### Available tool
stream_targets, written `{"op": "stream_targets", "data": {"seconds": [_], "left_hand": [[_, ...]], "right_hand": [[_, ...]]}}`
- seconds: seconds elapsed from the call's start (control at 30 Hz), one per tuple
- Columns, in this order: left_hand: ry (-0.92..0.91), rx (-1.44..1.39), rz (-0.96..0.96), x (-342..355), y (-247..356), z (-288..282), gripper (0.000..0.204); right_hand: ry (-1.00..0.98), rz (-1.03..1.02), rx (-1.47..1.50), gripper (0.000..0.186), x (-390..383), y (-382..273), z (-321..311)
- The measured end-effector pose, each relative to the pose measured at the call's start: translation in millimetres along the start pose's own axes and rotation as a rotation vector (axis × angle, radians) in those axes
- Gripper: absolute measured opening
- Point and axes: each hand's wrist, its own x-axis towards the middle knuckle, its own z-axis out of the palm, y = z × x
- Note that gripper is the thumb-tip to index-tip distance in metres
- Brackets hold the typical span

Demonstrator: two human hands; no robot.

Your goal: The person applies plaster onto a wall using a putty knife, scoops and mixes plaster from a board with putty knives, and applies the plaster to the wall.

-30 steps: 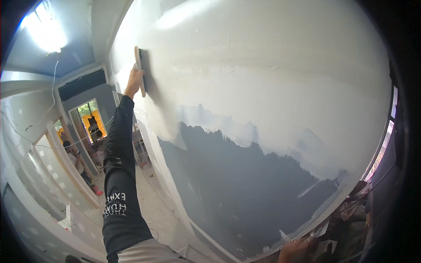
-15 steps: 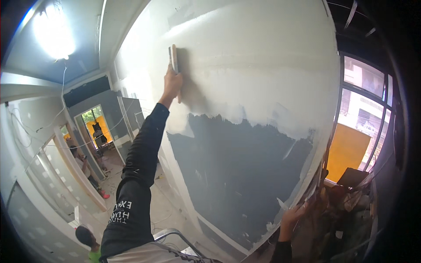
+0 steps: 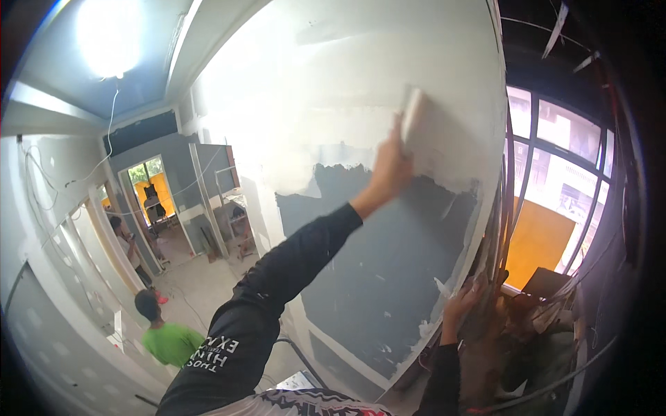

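Note:
My left arm reaches up and across, and my left hand [image 3: 393, 166] is closed round a long, pale-edged plastering trowel [image 3: 415, 114], blurred by motion. The trowel lies against the upper, white-coated part of the wall panel [image 3: 333, 76]. Below a ragged border, the bare dark grey area [image 3: 368, 263] of the panel shows streaks and specks of white. Low on the right, my right hand [image 3: 463, 299] is at the panel's side edge, next to dark upright bars. Its fingers look curled, but what they grip is hard to make out.
Metal rails [image 3: 305, 360] stand below my left arm. A person in a green shirt [image 3: 170, 340] is at lower left; another person [image 3: 128, 249] stands farther back by a doorway. A bright lamp [image 3: 107, 38] hangs with its cable at upper left. Windows [image 3: 555, 159] and an orange board [image 3: 538, 243] are at right.
My left hand has swept the trowel rightward across the wall, from its left side toward the right. The view has shifted, and more of the green-shirted person shows. My right hand stays at the panel's edge.

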Motion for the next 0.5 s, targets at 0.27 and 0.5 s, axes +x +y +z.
{"op": "stream_targets", "data": {"seconds": [0.27,0.5], "left_hand": [[-0.239,-0.319,-0.219,-184,33,-85,0.041],[0.255,-0.538,-0.711,-250,-49,-134,0.042]], "right_hand": [[-0.094,0.224,0.165,0.033,-11,-111,-156],[-0.786,1.325,1.138,0.025,-67,-197,-133]]}}
